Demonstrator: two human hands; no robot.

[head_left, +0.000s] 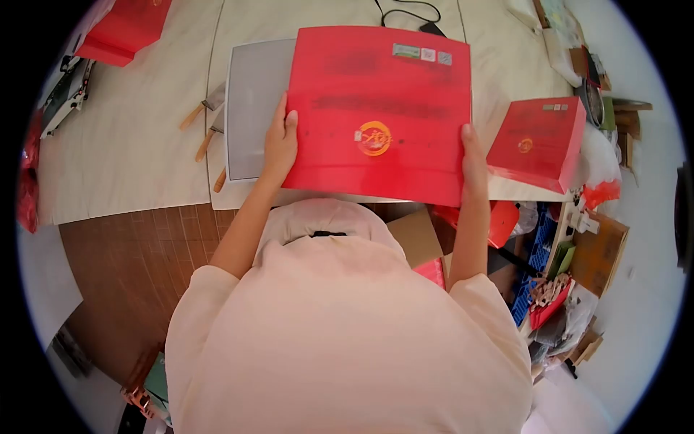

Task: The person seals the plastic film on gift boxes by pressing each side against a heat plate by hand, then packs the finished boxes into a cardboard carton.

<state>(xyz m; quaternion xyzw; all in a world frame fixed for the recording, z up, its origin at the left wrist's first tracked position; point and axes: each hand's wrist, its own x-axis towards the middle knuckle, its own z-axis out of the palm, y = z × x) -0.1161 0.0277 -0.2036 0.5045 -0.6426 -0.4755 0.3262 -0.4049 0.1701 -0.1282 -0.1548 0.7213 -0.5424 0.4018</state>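
Hands (281, 147) around large red box (379, 108)

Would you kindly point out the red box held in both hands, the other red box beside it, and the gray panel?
Held red box (379, 105), head view: printed face, above its emblem.
Other red box (547, 137), head view: printed face, beside its emblem.
Gray panel (256, 108), head view: its uncovered surface.

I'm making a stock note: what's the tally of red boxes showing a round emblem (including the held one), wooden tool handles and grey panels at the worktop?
Red boxes with round emblem: 2 (held box, box at right)
Wooden tool handles: 3
Grey panel: 1, partly hidden
Total: 6
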